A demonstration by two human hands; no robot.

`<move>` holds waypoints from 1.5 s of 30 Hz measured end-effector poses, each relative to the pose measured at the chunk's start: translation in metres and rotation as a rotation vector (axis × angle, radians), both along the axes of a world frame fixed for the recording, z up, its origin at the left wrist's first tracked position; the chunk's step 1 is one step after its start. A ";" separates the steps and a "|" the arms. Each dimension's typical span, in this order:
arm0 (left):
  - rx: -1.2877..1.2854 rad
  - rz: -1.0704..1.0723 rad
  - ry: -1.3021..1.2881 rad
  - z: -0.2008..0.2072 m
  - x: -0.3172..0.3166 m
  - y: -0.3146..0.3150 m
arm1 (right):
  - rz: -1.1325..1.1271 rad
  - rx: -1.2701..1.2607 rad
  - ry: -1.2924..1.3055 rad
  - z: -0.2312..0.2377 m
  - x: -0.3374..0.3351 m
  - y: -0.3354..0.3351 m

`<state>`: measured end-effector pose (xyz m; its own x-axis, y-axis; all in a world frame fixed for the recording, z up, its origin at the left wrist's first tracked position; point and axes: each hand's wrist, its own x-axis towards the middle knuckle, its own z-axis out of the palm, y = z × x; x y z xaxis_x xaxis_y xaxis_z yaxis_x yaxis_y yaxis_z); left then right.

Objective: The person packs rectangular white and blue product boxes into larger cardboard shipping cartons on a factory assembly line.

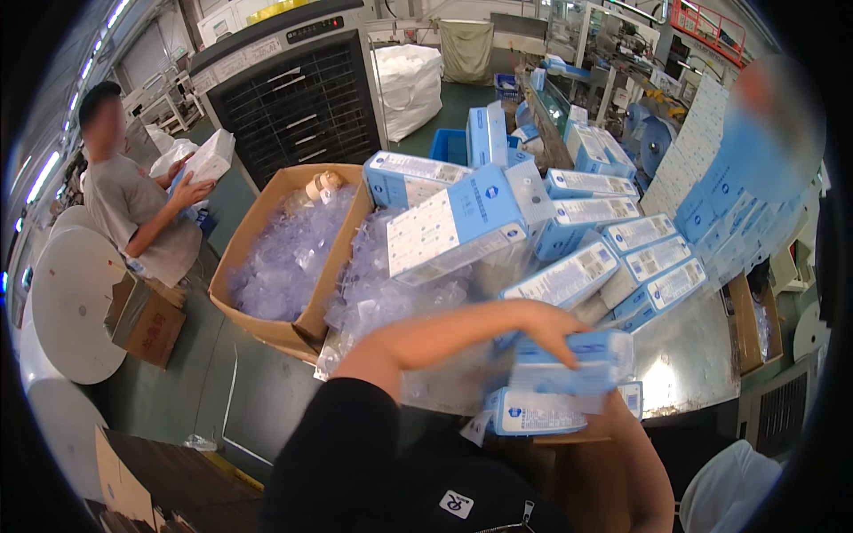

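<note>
Right between the person's 2 hands lies the blurred blue-and-white pack (560, 371), at the near side of the metal bench (680, 373), with its long axis running roughly left to right. Neither hand is the nearer: the left hand (553, 332) reaches across from the left and is closed over the pack's far upper side, while the right hand (613, 407) meets its near right corner from below. How the right fingers are set cannot be told, since blur and the pack hide them.

Just below the pack in view, a lower blue-and-white pack (533, 421) lies along the bench's near edge, its long axis also left to right; whether the 2 packs touch is unclear. Beyond the hands, a group of 3 side-by-side packs (656, 265) slants up to the right, and a large tilted pack (458, 222) rests across the heap, so the far side is crowded. To the left, past the forearm, loose translucent plastic pieces (378, 289) spread beside the cardboard carton (255, 330). The widest gap opens to the right, where the bench's shiny surface reaches its rounded edge.
</note>
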<state>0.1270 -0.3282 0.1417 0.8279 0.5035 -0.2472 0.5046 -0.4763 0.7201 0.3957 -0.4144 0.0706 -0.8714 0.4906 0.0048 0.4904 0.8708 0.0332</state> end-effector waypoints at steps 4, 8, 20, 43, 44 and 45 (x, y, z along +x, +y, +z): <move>0.327 0.199 0.327 -0.045 -0.052 -0.004 | -0.174 -0.075 -0.024 0.015 -0.001 -0.019; 0.583 0.280 -0.009 -0.040 0.022 -0.020 | -0.170 0.048 -0.085 0.039 -0.013 -0.047; -0.325 -0.001 -0.642 -0.037 0.177 -0.036 | -1.340 0.362 2.453 0.052 0.101 -0.497; 0.410 0.680 0.364 -0.083 0.005 0.082 | -0.987 -1.184 -0.129 -0.136 0.056 -0.174; 0.456 0.553 0.423 -0.082 0.002 0.075 | -0.909 -1.188 -0.012 -0.082 0.056 -0.138; 0.506 0.418 0.469 -0.082 0.006 0.061 | -0.973 -0.887 0.194 -0.064 0.048 -0.120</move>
<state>0.1330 -0.2673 0.0596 0.4130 0.8925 -0.1813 0.9093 -0.3931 0.1365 0.4439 -0.5343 0.0066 -0.1879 0.8104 -0.5550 0.8537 -0.1446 -0.5003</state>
